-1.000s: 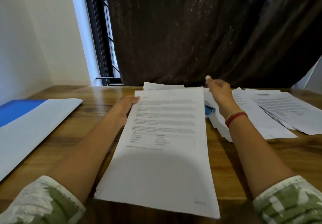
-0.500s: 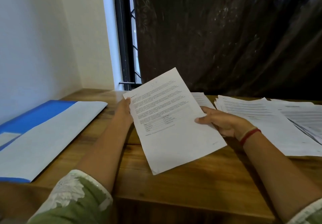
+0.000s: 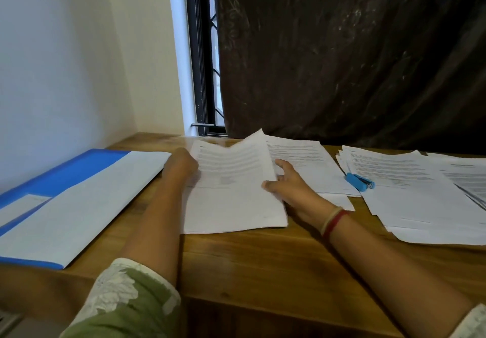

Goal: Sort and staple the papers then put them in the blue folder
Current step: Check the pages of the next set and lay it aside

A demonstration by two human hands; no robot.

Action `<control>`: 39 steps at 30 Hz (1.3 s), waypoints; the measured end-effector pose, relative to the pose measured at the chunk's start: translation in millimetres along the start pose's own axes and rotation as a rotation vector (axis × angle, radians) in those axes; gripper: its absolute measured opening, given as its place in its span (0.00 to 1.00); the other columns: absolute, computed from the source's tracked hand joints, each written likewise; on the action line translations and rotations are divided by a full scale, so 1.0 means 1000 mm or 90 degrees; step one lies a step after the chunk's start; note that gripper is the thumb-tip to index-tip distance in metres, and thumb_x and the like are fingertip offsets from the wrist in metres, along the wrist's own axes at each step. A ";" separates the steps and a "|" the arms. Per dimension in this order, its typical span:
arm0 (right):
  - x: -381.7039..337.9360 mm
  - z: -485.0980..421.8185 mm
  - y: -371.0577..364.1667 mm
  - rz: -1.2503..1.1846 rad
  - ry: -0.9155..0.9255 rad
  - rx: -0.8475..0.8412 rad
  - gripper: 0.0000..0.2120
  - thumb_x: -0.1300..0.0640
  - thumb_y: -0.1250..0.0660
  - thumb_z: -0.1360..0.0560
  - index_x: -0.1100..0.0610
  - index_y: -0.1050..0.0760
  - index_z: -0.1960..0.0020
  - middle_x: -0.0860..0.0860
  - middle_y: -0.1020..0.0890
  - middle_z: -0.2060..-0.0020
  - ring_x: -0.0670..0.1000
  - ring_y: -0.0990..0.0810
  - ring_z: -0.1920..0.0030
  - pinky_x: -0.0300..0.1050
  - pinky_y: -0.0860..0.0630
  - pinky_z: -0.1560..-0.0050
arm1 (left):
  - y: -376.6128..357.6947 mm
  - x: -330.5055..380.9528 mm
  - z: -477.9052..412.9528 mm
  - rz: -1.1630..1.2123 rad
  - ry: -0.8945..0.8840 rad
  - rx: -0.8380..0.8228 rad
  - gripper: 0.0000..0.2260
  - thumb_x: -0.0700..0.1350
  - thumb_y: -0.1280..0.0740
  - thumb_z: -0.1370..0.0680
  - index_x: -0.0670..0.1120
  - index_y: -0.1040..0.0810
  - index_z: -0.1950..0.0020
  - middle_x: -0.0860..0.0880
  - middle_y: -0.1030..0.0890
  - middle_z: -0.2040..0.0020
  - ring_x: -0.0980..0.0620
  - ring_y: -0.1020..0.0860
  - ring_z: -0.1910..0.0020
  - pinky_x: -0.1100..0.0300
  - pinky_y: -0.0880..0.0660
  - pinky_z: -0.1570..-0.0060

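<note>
1. The blue folder (image 3: 79, 169) lies open to the left of the paper set (image 3: 236, 198), with a white sheet covering most of its blue. Its long axis slants from the near left up toward the paper set. Its far corner ends just beside the left hand (image 3: 181, 165).
2. The left hand sits at the paper set's far left edge, fingers curled on that edge and gripping it. It is the hand nearer the folder.
3. The paper set runs lengthwise away from the person. Its near end rests on the table (image 3: 263, 258), and its far end is lifted and buckled. I judge the coming move to be a carry leftward, led by the left hand, and I see nothing between the set and the folder.
4. The right hand (image 3: 292, 190) is at the paper set's right edge, fingers spread and fairly straight, thumb tip against the edge. It is blurred, so I cannot tell whether it pinches the sheets.
5. Right of the paper set lies a loose sheet (image 3: 305, 159). Beyond it a blue stapler (image 3: 359, 182) sits on a spread pile of papers (image 3: 410, 201), well apart from the folder.
</note>
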State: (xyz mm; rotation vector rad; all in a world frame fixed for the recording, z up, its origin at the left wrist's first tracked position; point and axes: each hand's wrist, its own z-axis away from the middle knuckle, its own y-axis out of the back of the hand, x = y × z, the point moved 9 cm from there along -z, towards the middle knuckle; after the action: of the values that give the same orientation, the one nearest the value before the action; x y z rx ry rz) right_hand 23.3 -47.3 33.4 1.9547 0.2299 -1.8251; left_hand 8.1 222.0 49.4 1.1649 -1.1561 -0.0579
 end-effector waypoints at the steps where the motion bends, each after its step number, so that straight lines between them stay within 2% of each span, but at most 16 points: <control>1: 0.001 0.002 -0.007 -0.025 -0.004 -0.010 0.27 0.63 0.34 0.22 0.48 0.41 0.29 0.52 0.23 0.41 0.52 0.21 0.46 0.40 0.21 0.56 | 0.007 -0.004 -0.001 -0.033 -0.016 0.013 0.16 0.38 0.36 0.22 0.37 0.29 0.35 0.39 0.25 0.36 0.38 0.26 0.38 0.54 0.30 0.48; 4: 0.003 0.003 -0.020 0.052 0.015 -0.016 0.25 0.63 0.33 0.23 0.50 0.36 0.30 0.50 0.23 0.47 0.53 0.18 0.49 0.42 0.18 0.54 | 0.022 -0.021 -0.010 -0.099 -0.013 0.052 0.15 0.37 0.38 0.22 0.39 0.29 0.35 0.39 0.25 0.37 0.39 0.27 0.37 0.50 0.30 0.43; 7: 0.000 0.005 -0.020 0.198 0.071 0.014 0.19 0.62 0.33 0.23 0.53 0.28 0.33 0.50 0.23 0.40 0.51 0.19 0.50 0.39 0.19 0.56 | 0.031 -0.030 -0.009 -0.114 0.003 0.093 0.15 0.37 0.39 0.21 0.40 0.29 0.34 0.40 0.25 0.36 0.39 0.27 0.37 0.50 0.30 0.42; 10: -0.005 0.007 -0.022 0.277 0.131 0.013 0.14 0.60 0.34 0.21 0.53 0.24 0.37 0.49 0.22 0.39 0.48 0.22 0.47 0.38 0.22 0.51 | 0.036 -0.035 -0.010 -0.107 0.015 0.113 0.15 0.36 0.39 0.21 0.41 0.29 0.34 0.40 0.25 0.37 0.40 0.27 0.37 0.51 0.30 0.43; 13: -0.010 0.013 -0.036 0.358 0.194 -0.042 0.15 0.54 0.37 0.19 0.51 0.26 0.33 0.47 0.24 0.36 0.45 0.26 0.45 0.33 0.29 0.52 | 0.036 -0.036 -0.006 -0.103 0.015 0.122 0.15 0.37 0.39 0.21 0.41 0.29 0.35 0.40 0.25 0.37 0.40 0.26 0.38 0.51 0.29 0.44; 17: -0.004 0.020 -0.064 0.545 0.266 -0.146 0.20 0.46 0.46 0.17 0.47 0.34 0.26 0.45 0.30 0.30 0.49 0.32 0.33 0.44 0.33 0.35 | 0.033 -0.035 0.000 -0.104 0.003 0.129 0.14 0.37 0.39 0.21 0.40 0.28 0.36 0.40 0.24 0.38 0.40 0.26 0.39 0.52 0.29 0.44; 19: 0.000 0.023 -0.073 0.653 0.283 -0.169 0.22 0.43 0.49 0.17 0.46 0.36 0.26 0.44 0.32 0.29 0.49 0.35 0.32 0.47 0.36 0.34 | 0.033 -0.033 0.001 -0.104 -0.001 0.142 0.14 0.37 0.39 0.21 0.40 0.28 0.35 0.40 0.26 0.37 0.39 0.27 0.37 0.51 0.29 0.42; 21: 0.001 0.024 -0.075 0.680 0.287 -0.177 0.22 0.42 0.50 0.18 0.46 0.36 0.26 0.44 0.32 0.29 0.49 0.35 0.32 0.47 0.37 0.34 | 0.035 -0.028 0.002 -0.125 -0.010 0.166 0.15 0.38 0.38 0.21 0.41 0.29 0.34 0.39 0.29 0.35 0.39 0.30 0.35 0.50 0.30 0.40; 23: -0.004 0.024 -0.069 0.630 0.279 -0.149 0.22 0.41 0.49 0.18 0.47 0.35 0.27 0.45 0.31 0.30 0.49 0.34 0.32 0.48 0.36 0.33 | 0.035 -0.018 0.004 -0.139 -0.036 0.199 0.17 0.38 0.38 0.22 0.41 0.29 0.33 0.39 0.31 0.34 0.39 0.33 0.34 0.49 0.30 0.41; 26: -0.020 0.015 -0.030 0.572 0.275 0.023 0.20 0.42 0.45 0.19 0.48 0.31 0.30 0.47 0.30 0.31 0.50 0.33 0.32 0.49 0.37 0.31 | 0.026 0.011 0.013 -0.090 -0.120 0.220 0.18 0.36 0.38 0.23 0.41 0.28 0.33 0.39 0.32 0.32 0.39 0.35 0.33 0.47 0.31 0.40; 29: -0.015 -0.001 0.021 0.661 0.200 0.166 0.21 0.41 0.44 0.19 0.48 0.32 0.29 0.49 0.33 0.28 0.52 0.36 0.29 0.51 0.41 0.28 | -0.001 0.045 0.025 0.009 -0.220 0.170 0.17 0.35 0.38 0.22 0.42 0.26 0.33 0.40 0.29 0.33 0.41 0.31 0.33 0.51 0.31 0.38; 32: 0.008 -0.016 0.051 0.725 0.093 0.167 0.25 0.38 0.45 0.20 0.48 0.36 0.26 0.50 0.38 0.25 0.54 0.39 0.26 0.57 0.47 0.25 | -0.042 0.076 0.046 0.162 -0.256 0.016 0.14 0.37 0.38 0.20 0.43 0.27 0.34 0.44 0.26 0.34 0.45 0.27 0.35 0.57 0.30 0.40; 35: 0.024 -0.024 0.053 0.715 0.042 0.127 0.27 0.37 0.47 0.20 0.48 0.38 0.26 0.51 0.38 0.24 0.56 0.40 0.25 0.60 0.49 0.25 | -0.083 0.087 0.058 0.286 -0.126 -0.148 0.12 0.44 0.39 0.18 0.46 0.28 0.35 0.47 0.25 0.36 0.47 0.25 0.41 0.56 0.27 0.40; 39: 0.038 -0.029 0.049 0.715 -0.012 0.070 0.29 0.34 0.49 0.21 0.49 0.39 0.25 0.53 0.37 0.25 0.57 0.39 0.26 0.61 0.43 0.26 | -0.105 0.095 0.058 0.287 -0.006 -0.211 0.13 0.48 0.38 0.19 0.47 0.28 0.36 0.46 0.24 0.37 0.46 0.24 0.44 0.53 0.26 0.39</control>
State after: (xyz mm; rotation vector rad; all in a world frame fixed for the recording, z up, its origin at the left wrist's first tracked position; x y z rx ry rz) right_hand 73.5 -84.8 6.9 1.5658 -0.8282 -1.0844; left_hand 62.7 80.0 32.0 0.5977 -1.3363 0.0881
